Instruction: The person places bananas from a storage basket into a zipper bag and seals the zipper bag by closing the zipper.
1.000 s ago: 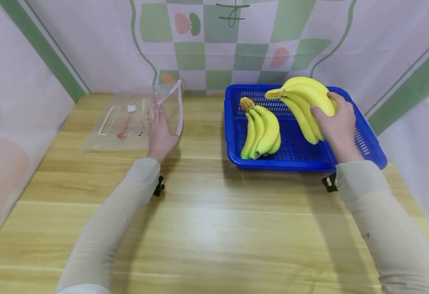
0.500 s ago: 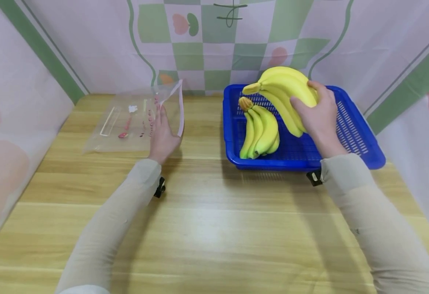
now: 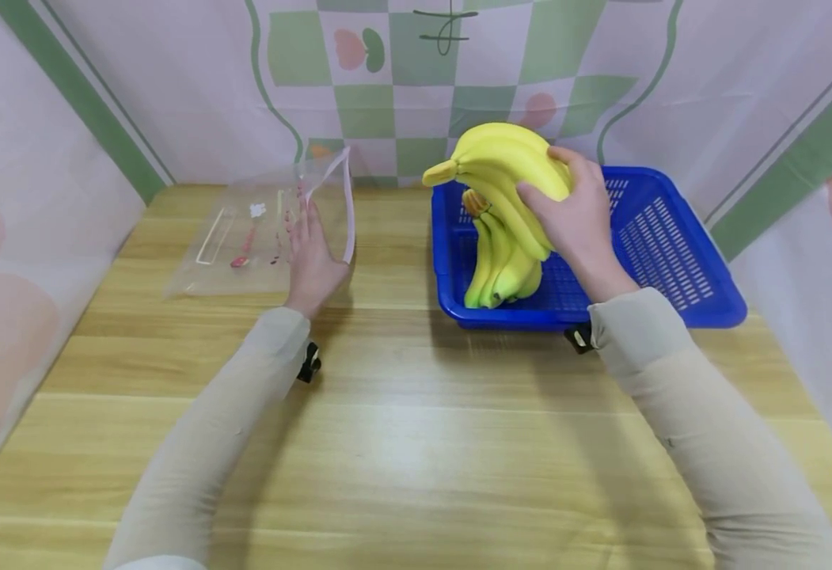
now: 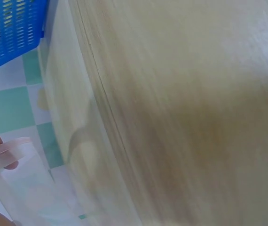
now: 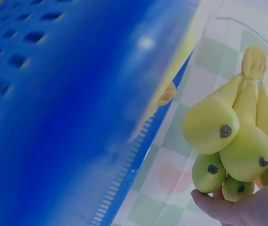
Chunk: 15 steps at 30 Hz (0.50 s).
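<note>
Raised banana bunch (image 3: 508,170): one o'clock from table (image 3: 387,475) centre, above blue basket (image 3: 515,318); right hand (image 3: 579,214) clasps it, thumb opposing fingers; smooth skins could slip. Lower bunch (image 3: 504,269): in basket. Clear bag (image 3: 205,273): ten o'clock; left hand (image 3: 312,257) at its mouth, pinching or merely touching, I cannot tell; slack film could close. Red print (image 3: 240,261): illegible. Brands: none legible.

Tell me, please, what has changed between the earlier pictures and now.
The right hand, gripping the upper bananas, has carried them left across the basket, so that they now partly cover the lower bananas in the head view. Nothing was newly grasped or released. The left hand stays at the mouth of the bag, and the basket and lower bananas have kept their places.
</note>
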### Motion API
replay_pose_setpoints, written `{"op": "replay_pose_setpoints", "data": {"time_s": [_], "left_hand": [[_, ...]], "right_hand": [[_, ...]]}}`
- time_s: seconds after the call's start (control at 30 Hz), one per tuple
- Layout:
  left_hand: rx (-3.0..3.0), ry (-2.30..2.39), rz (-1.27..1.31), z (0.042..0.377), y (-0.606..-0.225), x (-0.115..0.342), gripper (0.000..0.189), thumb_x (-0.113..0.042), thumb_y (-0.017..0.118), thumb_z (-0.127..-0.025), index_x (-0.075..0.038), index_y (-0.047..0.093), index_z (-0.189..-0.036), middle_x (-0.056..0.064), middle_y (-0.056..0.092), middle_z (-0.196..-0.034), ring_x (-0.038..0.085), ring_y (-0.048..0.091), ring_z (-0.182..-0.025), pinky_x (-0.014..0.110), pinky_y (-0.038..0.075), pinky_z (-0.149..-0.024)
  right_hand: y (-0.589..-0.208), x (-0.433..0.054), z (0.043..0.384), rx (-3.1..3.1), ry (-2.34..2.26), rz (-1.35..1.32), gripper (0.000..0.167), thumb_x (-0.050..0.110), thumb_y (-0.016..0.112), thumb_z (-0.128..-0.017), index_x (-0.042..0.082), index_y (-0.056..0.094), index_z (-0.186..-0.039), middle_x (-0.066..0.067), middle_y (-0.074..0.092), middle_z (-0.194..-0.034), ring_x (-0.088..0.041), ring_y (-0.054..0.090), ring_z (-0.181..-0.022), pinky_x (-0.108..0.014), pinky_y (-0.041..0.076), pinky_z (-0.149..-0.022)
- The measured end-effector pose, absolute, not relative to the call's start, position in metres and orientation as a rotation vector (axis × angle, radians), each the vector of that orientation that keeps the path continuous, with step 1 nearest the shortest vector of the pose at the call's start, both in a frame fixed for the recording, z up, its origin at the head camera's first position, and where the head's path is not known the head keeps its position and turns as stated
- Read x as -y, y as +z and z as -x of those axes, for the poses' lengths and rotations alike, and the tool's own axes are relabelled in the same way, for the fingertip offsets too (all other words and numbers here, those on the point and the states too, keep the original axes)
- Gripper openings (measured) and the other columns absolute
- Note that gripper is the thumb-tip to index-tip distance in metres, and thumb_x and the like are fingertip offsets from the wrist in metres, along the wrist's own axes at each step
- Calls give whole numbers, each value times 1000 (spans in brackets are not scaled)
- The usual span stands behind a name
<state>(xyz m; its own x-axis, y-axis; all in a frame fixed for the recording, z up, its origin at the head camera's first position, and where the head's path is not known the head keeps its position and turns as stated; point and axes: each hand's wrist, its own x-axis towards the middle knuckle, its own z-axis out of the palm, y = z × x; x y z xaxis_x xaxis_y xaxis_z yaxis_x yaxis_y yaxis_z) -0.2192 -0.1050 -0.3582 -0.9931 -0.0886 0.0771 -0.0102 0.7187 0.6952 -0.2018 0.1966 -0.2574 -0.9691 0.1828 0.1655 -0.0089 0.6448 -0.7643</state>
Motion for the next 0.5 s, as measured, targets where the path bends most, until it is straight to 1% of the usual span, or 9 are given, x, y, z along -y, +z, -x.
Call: {"op": "replay_pose_setpoints", "data": {"time_s": [0.17, 0.33, 0.5], "left_hand": [[2821, -1123, -83, 219, -357, 106, 115, 7, 67, -68, -11, -7, -154, 1, -12, -162, 34, -2, -150, 56, 5, -121], [2826, -1119, -101, 218, -355, 106, 116, 7, 67, -68, -13, -8, -154, -2, -13, -162, 33, -3, -150, 56, 4, -121], [2820, -1108, -98, 217, -353, 105, 115, 6, 67, -69, -13, -9, -154, -2, -14, -162, 33, -3, -150, 58, 1, -120]], "right_hand": [[-254, -183, 202, 2648, 1250, 100, 64, 40, 59, -90, 18, 39, -146, -9, 36, -150, -25, 40, -130, -42, 38, -108], [-252, -170, 202, 2653, 1265, 32, 63, 37, 59, -89, 16, 40, -145, -11, 36, -149, -25, 39, -130, -41, 36, -110], [-251, -159, 203, 2669, 1272, -10, 63, 36, 60, -89, 15, 39, -145, -10, 35, -149, -25, 39, -130, -40, 35, -110]]}}
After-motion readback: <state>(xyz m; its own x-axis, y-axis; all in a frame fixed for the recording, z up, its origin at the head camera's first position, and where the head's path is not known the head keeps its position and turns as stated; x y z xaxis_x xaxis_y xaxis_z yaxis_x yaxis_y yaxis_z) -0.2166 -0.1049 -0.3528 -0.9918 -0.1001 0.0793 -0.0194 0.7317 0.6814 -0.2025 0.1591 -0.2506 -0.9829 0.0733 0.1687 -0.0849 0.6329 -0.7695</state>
